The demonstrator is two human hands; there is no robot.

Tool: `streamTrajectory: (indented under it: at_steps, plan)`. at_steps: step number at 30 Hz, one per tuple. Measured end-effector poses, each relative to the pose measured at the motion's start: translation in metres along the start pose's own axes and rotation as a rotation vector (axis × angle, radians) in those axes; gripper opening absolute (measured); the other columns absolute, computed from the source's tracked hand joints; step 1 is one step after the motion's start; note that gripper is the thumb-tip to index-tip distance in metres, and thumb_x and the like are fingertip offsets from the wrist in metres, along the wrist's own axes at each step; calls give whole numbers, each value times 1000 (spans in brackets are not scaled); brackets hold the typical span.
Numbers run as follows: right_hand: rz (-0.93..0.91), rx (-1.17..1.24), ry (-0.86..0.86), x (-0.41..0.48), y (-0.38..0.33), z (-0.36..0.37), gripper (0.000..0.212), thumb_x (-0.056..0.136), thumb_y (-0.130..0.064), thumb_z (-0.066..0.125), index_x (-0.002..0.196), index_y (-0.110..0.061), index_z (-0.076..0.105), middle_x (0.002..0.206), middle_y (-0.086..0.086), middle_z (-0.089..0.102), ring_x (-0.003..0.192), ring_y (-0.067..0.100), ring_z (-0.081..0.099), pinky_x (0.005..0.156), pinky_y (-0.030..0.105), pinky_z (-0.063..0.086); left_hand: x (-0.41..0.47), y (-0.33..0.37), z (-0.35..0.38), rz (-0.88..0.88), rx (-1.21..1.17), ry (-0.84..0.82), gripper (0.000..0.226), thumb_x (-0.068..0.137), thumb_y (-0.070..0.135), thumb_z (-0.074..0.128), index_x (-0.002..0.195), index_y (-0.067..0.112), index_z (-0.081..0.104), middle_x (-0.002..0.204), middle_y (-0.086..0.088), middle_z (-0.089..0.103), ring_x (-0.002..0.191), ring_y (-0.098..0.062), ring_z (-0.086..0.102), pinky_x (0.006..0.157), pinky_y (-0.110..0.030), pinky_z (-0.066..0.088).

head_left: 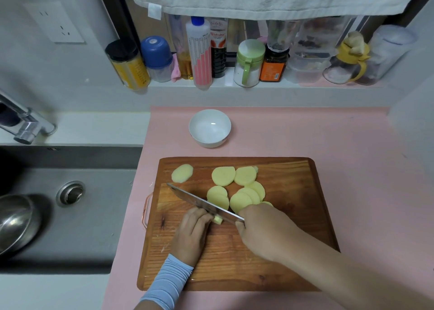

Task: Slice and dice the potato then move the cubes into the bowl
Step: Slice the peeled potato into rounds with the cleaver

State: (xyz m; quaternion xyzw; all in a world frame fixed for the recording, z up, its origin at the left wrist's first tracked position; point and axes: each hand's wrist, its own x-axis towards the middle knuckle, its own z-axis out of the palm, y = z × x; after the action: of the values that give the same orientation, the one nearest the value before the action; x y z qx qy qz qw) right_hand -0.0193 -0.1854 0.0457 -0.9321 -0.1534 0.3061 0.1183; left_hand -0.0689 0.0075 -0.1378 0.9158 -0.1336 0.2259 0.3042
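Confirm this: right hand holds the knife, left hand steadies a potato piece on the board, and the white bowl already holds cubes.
Wrong on one point: the head view shows the white bowl empty. The right hand does hold the knife, and the left hand steadies a potato piece on the board.

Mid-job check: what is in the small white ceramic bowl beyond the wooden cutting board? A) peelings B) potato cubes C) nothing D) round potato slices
C: the small white ceramic bowl shows only its bare interior; the pale round potato slices lie on the wooden cutting board.
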Motion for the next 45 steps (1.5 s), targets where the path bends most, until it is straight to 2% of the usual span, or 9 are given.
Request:
streamTrajectory:
  at_steps: [5,9,15,22,27,33,37,45]
  plan:
    - [3,-15,-11,0,2,1,36,104,-35,45,69,-24,45,69,-4,51,62,15,50,52,28,38,-2,-1,1,9,11,-13,19,96,12,53,114,17,57,118,0,54,109,-24,55,96,-33,46]
    - [5,-11,6,11,-2,9,28,103,-31,46,81,-19,59,70,-3,54,62,17,53,48,29,34,-2,-1,3,-4,18,11,18,96,12,53,113,15,57,117,-1,55,107,-26,56,95,-34,47]
    - [12,-15,-10,16,1,15,24,102,-27,47,86,-17,62,71,-2,55,61,17,52,48,30,35,-2,-1,3,20,17,4,19,95,9,53,113,16,57,116,-1,54,107,-25,56,97,-33,45]
    - [-1,3,13,29,-6,22,25,101,-29,48,82,-18,60,70,-1,54,62,20,54,50,29,36,-1,-1,1,-1,15,11,20,94,11,53,113,16,56,117,-1,54,108,-25,55,95,-34,46]
    - [-2,11,11,31,-1,26,23,99,-26,49,83,-17,63,71,0,58,64,21,59,52,31,42,-3,-1,1,-2,11,-14,21,94,10,54,115,17,56,118,0,54,110,-24,55,93,-36,48]
    - [13,26,12,37,-5,30,21,99,-26,50,85,-15,60,72,-1,55,62,18,53,48,30,36,-2,-1,1,-7,-10,-5,21,95,11,54,115,17,57,118,-1,54,111,-23,55,96,-36,47]
    - [8,29,-6,35,-1,30,26,101,-30,49,86,-14,64,71,-1,55,62,18,53,49,30,36,-3,0,0,18,-3,-24,21,96,12,53,116,17,56,118,0,54,111,-22,54,95,-36,47]
    - [41,52,-24,40,-5,37,21,98,-25,52,89,-12,65,73,1,59,65,20,58,51,29,41,-1,0,0,42,-11,-5,23,92,9,57,114,16,56,117,-1,54,109,-23,55,94,-35,47]
